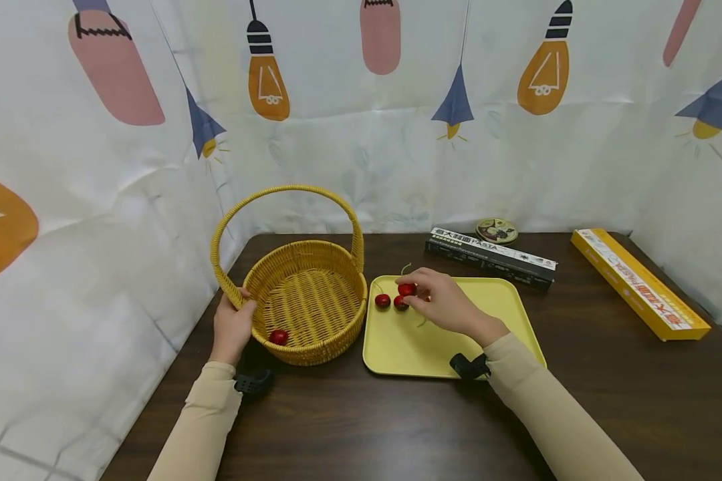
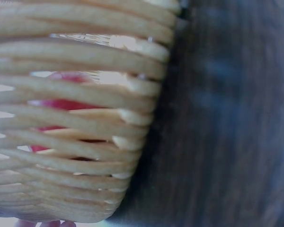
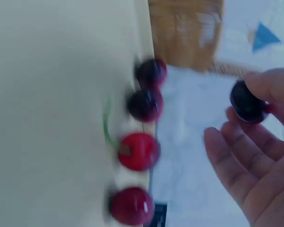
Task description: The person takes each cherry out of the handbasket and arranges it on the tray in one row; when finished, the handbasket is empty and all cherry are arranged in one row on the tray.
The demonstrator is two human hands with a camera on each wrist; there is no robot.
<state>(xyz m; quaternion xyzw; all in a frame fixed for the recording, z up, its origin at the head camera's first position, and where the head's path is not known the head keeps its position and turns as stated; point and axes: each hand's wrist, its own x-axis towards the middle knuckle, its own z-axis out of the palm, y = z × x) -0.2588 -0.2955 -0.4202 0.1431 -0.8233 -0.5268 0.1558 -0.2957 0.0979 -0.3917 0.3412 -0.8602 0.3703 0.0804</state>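
Observation:
My left hand [image 1: 231, 327] grips the yellow woven basket [image 1: 303, 246] at its left side, where the tall handle meets the rim. One red cherry [image 1: 279, 337] lies inside, near the front wall; through gaps in the weave [image 2: 75, 104] its red shows in the left wrist view. Over the yellow tray [image 1: 391, 354], my right hand [image 1: 448, 304] pinches a dark red cherry [image 3: 247, 101] between thumb and fingers, raised off the tray. Several more cherries lie on the tray, among them a bright one [image 3: 139, 151] with a green stem. The hand partly hides them in the head view.
Behind the tray lies a black pasta box [image 1: 490, 257], with a round patterned tin [image 1: 497, 230] at its back. A yellow pasta box [image 1: 640, 284] lies at the right on the dark wooden table [image 1: 337, 427]. A printed white curtain [image 1: 361, 153] hangs behind.

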